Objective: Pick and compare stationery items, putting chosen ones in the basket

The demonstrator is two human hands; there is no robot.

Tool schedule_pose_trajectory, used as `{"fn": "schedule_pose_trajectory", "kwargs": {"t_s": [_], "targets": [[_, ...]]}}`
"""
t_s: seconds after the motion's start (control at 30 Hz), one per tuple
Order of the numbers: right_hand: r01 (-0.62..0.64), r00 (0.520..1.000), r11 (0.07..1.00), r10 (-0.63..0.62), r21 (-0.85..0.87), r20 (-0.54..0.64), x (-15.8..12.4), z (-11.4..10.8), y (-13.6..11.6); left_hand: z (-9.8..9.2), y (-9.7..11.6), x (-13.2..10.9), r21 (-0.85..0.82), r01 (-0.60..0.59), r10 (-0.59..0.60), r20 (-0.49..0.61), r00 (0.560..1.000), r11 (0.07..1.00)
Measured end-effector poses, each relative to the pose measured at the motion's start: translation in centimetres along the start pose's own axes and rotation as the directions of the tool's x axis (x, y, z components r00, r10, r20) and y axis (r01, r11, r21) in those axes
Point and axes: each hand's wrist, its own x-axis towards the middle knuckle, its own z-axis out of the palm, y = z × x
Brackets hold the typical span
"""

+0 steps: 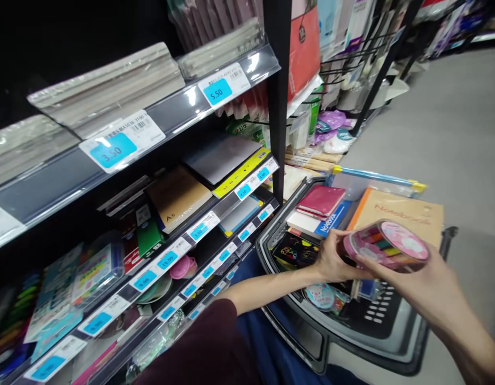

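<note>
"So, what have you got?"
"My left hand point(333, 261) and right hand point(432, 286) are both curled around a clear-and-pink plastic tub of multicoloured sticks point(378, 247), above the grey-and-black plastic shopping basket point(411, 331)."
"And in that basket?"
"A tan notebook with an orange edge point(392, 203), plus a glossy red rectangular notebook point(322, 199). Black shelves point(179, 111) stand to my left."

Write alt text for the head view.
A person's left hand and right hand hold a pink see-through container of what look like colored pens over a shopping basket with notebooks inside. At left, store shelves hold stationery behind blue-and-white price tags.
</note>
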Motion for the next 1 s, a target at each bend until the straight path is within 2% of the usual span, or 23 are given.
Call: {"fn": "schedule_pose_trajectory", "kwargs": {"t_s": [0.1, 0.17, 0.27, 0.33, 0.47, 0.53, 0.6, 0.67, 0.77, 0.83, 0.9, 0.93, 1.0], "targets": [[-0.078, 0.995, 0.990, 0.071, -0.120, -0.064, -0.6, 0.0, -1.0, -0.1, -0.5, 0.6, 0.103, -0.205, 0.199, 0.063, 0.978, 0.973], [-0.047, 0.992, 0.979, 0.022, -0.198, -0.125, -1.1, 0.1, -1.4, -0.1, -0.6, 0.6, 0.168, -0.284, 0.275, 0.079, 0.958, 0.944], [0.141, 0.976, 0.958, -0.177, -0.249, -0.127, -1.6, 0.3, -1.4, 0.0, -0.3, 0.2, 0.237, -0.266, 0.264, 0.041, 0.964, 0.934], [0.293, 0.942, 0.921, -0.324, -0.258, -0.087, -1.8, 0.4, -1.3, -0.3, 0.6, -0.2, 0.291, -0.292, 0.289, 0.055, 0.956, 0.911], [0.512, 0.850, 0.838, -0.526, -0.191, -0.029, -1.8, 0.5, -1.6, -1.8, 3.8, -0.6, 0.465, -0.459, 0.453, 0.133, 0.882, 0.757], [0.594, 0.804, 0.798, -0.594, -0.102, 0.037, -1.8, 0.7, -2.2, -3.1, 5.7, -1.2, 0.523, -0.455, 0.453, 0.143, 0.880, 0.721], [0.619, 0.780, 0.785, -0.613, -0.013, 0.125, -2.1, 1.1, -2.6, -4.8, 7.3, -2.5, 0.567, -0.390, 0.399, 0.115, 0.910, 0.725], [0.588, 0.787, 0.809, -0.578, 0.022, 0.216, -2.6, 1.7, -2.6, -7.0, 8.3, -4.5, 0.633, -0.229, 0.317, -0.028, 0.948, 0.740], [0.539, 0.794, 0.841, -0.493, -0.037, 0.356, -3.3, 2.5, -1.9, -10.9, 9.3, -8.4, 0.690, -0.043, 0.237, -0.189, 0.953, 0.723], [0.549, 0.773, 0.830, -0.461, -0.097, 0.437, -3.7, 3.1, -1.2, -13.7, 10.0, -10.9, 0.735, 0.086, 0.226, -0.315, 0.922, 0.673], [0.598, 0.729, 0.789, -0.462, -0.140, 0.505, -4.1, 3.8, -0.5, -16.1, 11.0, -12.9, 0.765, 0.208, 0.220, -0.415, 0.883, 0.609], [0.628, 0.703, 0.762, -0.470, -0.155, 0.534, -4.3, 4.2, -0.3, -17.3, 11.6, -13.6, 0.773, 0.293, 0.219, -0.481, 0.849, 0.562], [0.692, 0.645, 0.701, -0.492, -0.173, 0.585, -4.7, 5.1, 0.3, -19.3, 12.7, -14.6, 0.736, 0.526, 0.207, -0.646, 0.735, 0.427]]}}
